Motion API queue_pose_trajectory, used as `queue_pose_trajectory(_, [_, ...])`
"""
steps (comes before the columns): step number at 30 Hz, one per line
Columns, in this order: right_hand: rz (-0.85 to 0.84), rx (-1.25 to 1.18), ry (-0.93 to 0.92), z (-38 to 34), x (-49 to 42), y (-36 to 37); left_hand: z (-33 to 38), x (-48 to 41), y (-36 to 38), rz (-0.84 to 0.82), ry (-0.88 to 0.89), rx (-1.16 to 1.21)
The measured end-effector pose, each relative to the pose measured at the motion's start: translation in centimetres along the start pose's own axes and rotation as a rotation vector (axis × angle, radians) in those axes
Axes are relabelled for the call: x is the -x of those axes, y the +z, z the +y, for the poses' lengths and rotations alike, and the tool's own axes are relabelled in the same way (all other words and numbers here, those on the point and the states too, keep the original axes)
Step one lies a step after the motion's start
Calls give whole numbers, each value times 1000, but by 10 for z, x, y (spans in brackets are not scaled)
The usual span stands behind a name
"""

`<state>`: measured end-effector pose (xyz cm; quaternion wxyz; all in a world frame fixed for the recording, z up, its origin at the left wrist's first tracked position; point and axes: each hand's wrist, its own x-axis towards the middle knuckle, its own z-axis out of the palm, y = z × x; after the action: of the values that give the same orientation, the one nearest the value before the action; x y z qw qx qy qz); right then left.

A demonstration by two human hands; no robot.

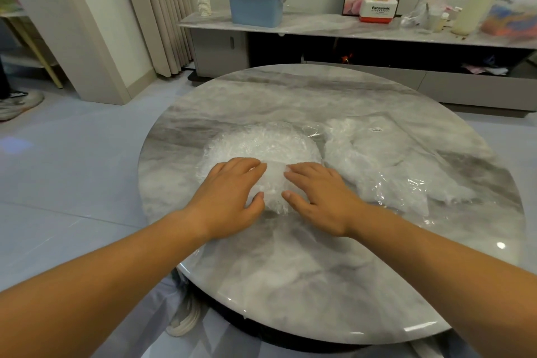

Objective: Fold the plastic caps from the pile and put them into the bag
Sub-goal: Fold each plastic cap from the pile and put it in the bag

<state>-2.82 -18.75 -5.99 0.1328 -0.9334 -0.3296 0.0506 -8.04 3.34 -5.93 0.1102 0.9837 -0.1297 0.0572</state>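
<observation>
Atop cap [274,183], left hand [229,195], right hand [319,197], palms down

The left hand [229,192] and right hand [322,197] lie palm-down, side by side, on a round grey marble-patterned table [290,285], with fingers fairly straight. Between their fingertips and thumbs sits a translucent white plastic cap [273,183], seemingly bunched into a small wad and touched by both hands. Just beyond the fingertips rises a mound of clear crinkled plastic caps [261,139]. Beyond the right hand, further right, lies a clear plastic bag [386,154] with a small white label.
</observation>
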Motion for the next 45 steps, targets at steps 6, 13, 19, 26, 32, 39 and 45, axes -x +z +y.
queue_pose_trajectory(6, [156, -97, 29, 3, 7, -14, 2, 2, 4, -74, -83, 90])
queue_pose_trajectory(13, [409, -115, -72, 4, 37, -19, -3, -5, -1, -225, -243, 104])
queue_pose_trajectory(19, [336, -80, -209, 14, 92, -7, -19, -13, -6, -322, -298, 14])
queue_pose_trajectory(26, [142, -31, -248, 25, 136, 14, -23, 1, -14, -203, -67, 262])
queue_pose_trajectory(32, [92, -81, -271, 18, 148, 22, 33, 23, 1, -191, 257, 197])
queue_pose_trajectory(39, [124, -220, -201, 16, 169, 24, 58, 53, 22, -217, 216, 349])
queue_pose_trajectory(45, [122, -425, -22, 16, 158, 23, 66, 43, 16, -281, -100, 695])
